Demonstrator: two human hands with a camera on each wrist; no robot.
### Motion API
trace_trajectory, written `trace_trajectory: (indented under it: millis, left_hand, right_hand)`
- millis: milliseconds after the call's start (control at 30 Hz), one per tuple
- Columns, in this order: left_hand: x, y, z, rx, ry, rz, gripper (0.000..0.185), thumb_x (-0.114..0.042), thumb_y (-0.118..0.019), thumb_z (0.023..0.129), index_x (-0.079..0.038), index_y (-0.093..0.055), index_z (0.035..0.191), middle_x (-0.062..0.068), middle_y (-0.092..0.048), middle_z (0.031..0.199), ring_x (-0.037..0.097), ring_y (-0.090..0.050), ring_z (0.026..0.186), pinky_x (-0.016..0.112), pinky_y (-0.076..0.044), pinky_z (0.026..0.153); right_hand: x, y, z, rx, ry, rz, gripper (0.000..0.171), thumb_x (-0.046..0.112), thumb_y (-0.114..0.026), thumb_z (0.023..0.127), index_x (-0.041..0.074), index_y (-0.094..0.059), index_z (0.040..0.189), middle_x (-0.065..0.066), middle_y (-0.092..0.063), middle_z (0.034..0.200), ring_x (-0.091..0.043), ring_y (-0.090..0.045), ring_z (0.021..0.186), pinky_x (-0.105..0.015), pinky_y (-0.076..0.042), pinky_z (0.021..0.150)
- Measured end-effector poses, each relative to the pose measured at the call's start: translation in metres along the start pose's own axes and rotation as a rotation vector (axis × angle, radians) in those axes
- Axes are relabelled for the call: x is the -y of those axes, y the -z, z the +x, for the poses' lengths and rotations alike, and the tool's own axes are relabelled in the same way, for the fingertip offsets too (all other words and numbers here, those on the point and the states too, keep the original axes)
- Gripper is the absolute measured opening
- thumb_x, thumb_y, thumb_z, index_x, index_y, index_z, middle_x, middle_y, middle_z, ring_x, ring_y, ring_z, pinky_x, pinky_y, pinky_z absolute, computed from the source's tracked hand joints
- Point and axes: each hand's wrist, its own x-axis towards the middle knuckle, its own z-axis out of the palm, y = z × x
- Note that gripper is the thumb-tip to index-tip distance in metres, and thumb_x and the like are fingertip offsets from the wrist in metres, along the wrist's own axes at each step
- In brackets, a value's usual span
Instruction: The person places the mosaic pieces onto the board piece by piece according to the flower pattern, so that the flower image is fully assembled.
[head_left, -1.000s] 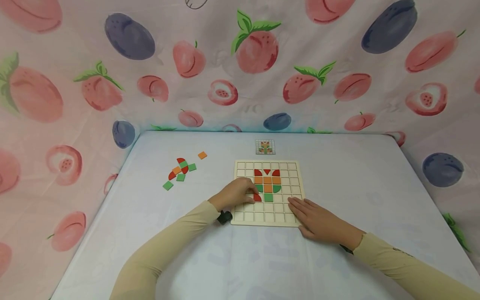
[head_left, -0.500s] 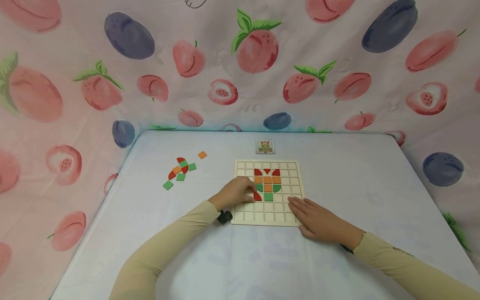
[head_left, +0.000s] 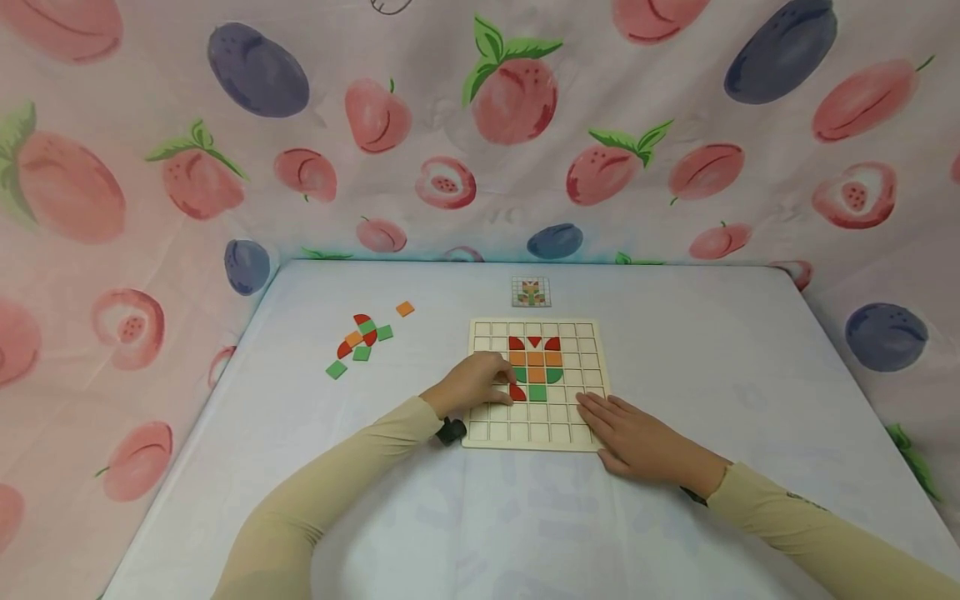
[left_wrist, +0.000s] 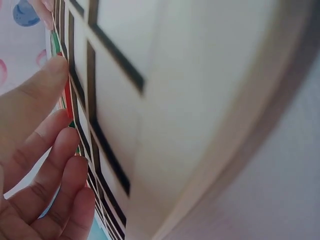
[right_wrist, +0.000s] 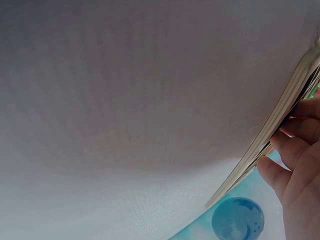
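A pale wooden grid board point(head_left: 487, 433) lies on the table, bearing red, orange and green tiles in a tulip shape. My left hand point(head_left: 476, 385) reaches over its left side and pinches a red curved-edge tile point(head_left: 518, 392) between thumb and fingertips. That tile sits left of a green square tile point(head_left: 537, 392). From the left wrist, thumb and fingers point(left_wrist: 49, 125) meet the tile's thin red edge point(left_wrist: 68, 97) at the board's surface. My right hand point(head_left: 637, 437) rests on the board's right edge, fingers extended; the right wrist view has its fingertips touching the board point(right_wrist: 270, 130).
Loose green squares point(head_left: 336, 369), red curved tiles point(head_left: 345, 350) and orange squares point(head_left: 405, 309) lie to the left, some overlapping. Behind the board is a small pattern card point(head_left: 531, 292). A fruit-print cloth point(head_left: 480, 200) rises at the back of the table.
The red tile has shifted very slightly right under my left fingertips. My right hand has stayed on the board's edge.
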Motion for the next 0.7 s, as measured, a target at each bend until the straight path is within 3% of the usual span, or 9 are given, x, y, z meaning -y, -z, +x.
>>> trace_trajectory:
  millis: [200,700]
  left_hand:
    - [-0.0006,0.0002,0.0000,0.000,0.003,0.003,0.028,-0.029,-0.077,0.077,-0.010,-0.071,0.097,0.000,-0.069,0.096,0.011,-0.061,0.090,0.022,-0.049,0.082]
    - [0.0034,0.0060,-0.0041,0.012,-0.009,-0.049,0.024,-0.023,-0.076,0.078,-0.010,-0.070,0.098,0.000,-0.069,0.097,0.011,-0.060,0.091,0.024,-0.050,0.083]
  right_hand:
    - [-0.0008,-0.0021,0.0002,-0.033,0.010,-0.006,0.060,0.025,-0.058,0.087,-0.004,-0.043,0.137,-0.018,-0.042,0.145,-0.032,-0.042,0.133,-0.045,-0.040,0.103]
    - [0.0005,0.0020,0.0003,0.052,-0.025,0.022,0.060,0.027,-0.053,0.091,-0.004,-0.038,0.140,-0.018,-0.035,0.149,-0.032,-0.035,0.138,-0.046,-0.035,0.109]
